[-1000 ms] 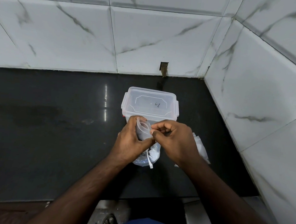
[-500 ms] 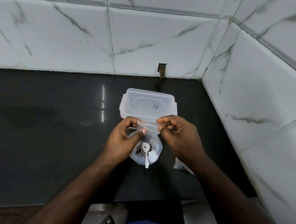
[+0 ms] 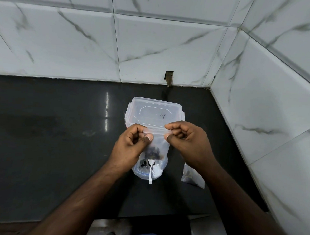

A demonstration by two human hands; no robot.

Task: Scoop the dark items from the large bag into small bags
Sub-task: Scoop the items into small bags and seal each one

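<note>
I hold a small clear zip bag (image 3: 158, 144) upright above the counter, with dark items in its bottom. My left hand (image 3: 131, 145) pinches the left end of its top strip and my right hand (image 3: 187, 142) pinches the right end. Below it on the black counter lies the large clear bag (image 3: 158, 169) with dark items and a white plastic spoon (image 3: 150, 172) sticking out toward me. Another small bag (image 3: 192, 176) holding dark items lies to the right, partly under my right wrist.
A clear lidded plastic container (image 3: 154, 112) stands just behind my hands. The black countertop (image 3: 50, 147) meets marble-tiled walls (image 3: 258, 113) at the back and right. The counter's front edge runs below my forearms.
My hands have spread apart along the small bag's top strip, pulling it flat. The bag now hangs upright with its dark contents visible. The second small bag at the right shows more.
</note>
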